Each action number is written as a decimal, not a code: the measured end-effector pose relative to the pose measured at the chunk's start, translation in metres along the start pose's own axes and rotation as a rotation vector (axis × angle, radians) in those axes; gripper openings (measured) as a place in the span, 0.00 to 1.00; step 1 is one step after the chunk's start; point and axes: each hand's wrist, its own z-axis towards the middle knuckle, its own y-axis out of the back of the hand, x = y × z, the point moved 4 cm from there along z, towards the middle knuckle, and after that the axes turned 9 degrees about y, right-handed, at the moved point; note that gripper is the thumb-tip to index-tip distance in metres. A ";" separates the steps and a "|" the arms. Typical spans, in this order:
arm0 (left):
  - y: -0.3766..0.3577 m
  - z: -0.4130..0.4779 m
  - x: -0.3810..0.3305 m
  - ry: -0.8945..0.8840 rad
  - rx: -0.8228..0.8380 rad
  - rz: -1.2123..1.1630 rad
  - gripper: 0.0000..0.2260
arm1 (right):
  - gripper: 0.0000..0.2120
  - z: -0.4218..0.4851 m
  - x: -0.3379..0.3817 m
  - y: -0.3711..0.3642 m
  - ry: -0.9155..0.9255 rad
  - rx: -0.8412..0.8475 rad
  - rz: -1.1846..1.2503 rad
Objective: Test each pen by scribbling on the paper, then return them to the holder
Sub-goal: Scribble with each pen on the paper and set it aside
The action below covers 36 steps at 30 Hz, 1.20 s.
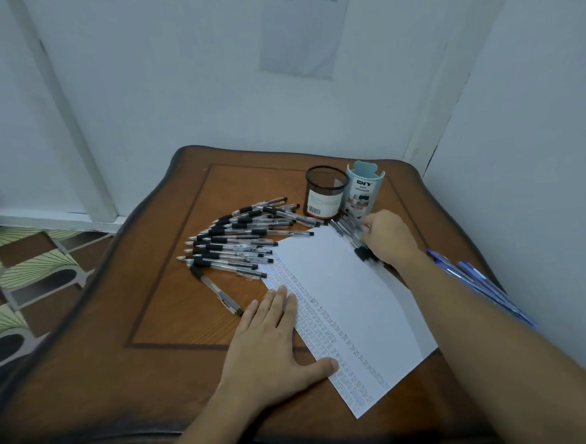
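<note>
A white sheet of paper (pixel 344 294) lies slanted on the wooden table (pixel 159 298), with rows of scribbles along its left edge. My left hand (pixel 274 339) presses flat on that scribbled edge, fingers straight. My right hand (pixel 388 236) reaches to a small bunch of black pens (pixel 346 225) at the paper's far right corner, fingers curled around them. Several black-capped pens (pixel 237 239) are fanned out left of the paper. A black mesh pen holder (pixel 326 192) and a light blue holder (pixel 363 190) stand at the back.
Several blue pens (pixel 477 279) lie near the table's right edge, beside my right forearm. One black pen (pixel 216 288) lies apart, near my left hand's fingertips. White walls close in behind and to the right. A patterned floor shows at the left.
</note>
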 end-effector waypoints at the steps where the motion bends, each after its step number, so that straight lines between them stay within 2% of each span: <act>1: 0.000 0.000 0.000 0.000 -0.002 -0.003 0.50 | 0.16 0.002 -0.002 -0.004 -0.010 0.018 -0.070; 4: 0.001 0.000 0.000 0.000 -0.008 -0.010 0.50 | 0.15 0.000 0.003 -0.003 -0.046 -0.022 -0.184; 7: 0.001 0.000 0.000 0.002 -0.011 -0.013 0.50 | 0.15 -0.002 0.023 0.000 0.081 -0.105 -0.199; 10: 0.000 0.000 0.001 0.001 -0.007 -0.016 0.50 | 0.17 0.004 0.054 -0.015 0.251 0.036 0.049; 12: 0.000 0.000 0.001 -0.001 -0.006 -0.012 0.51 | 0.21 0.007 0.072 -0.030 0.291 0.147 0.074; 14: 0.000 0.001 0.002 0.001 0.000 -0.005 0.51 | 0.22 0.007 0.085 -0.041 0.304 0.193 -0.059; 17: 0.000 0.001 0.001 0.004 -0.001 0.001 0.51 | 0.18 0.002 0.094 -0.042 0.303 0.142 -0.187; 20: 0.000 0.002 0.001 0.005 0.000 0.004 0.52 | 0.14 -0.007 0.090 -0.032 0.268 0.136 -0.196; 23: -0.002 0.002 0.001 0.003 0.005 0.001 0.52 | 0.10 -0.021 0.077 -0.023 0.205 0.174 -0.084; 26: -0.002 0.002 0.001 0.004 0.013 0.006 0.53 | 0.05 -0.035 0.065 -0.008 0.101 0.097 0.215; 28: -0.002 0.002 0.002 0.005 0.013 0.010 0.53 | 0.01 -0.047 0.054 0.003 -0.040 -0.005 0.597; 33: -0.003 0.003 0.001 0.009 0.009 0.019 0.54 | 0.05 -0.073 0.032 0.010 -0.351 -0.263 1.504; 36: -0.003 0.002 0.002 0.009 0.004 0.012 0.53 | 0.05 -0.083 0.033 0.009 -0.426 -0.332 1.719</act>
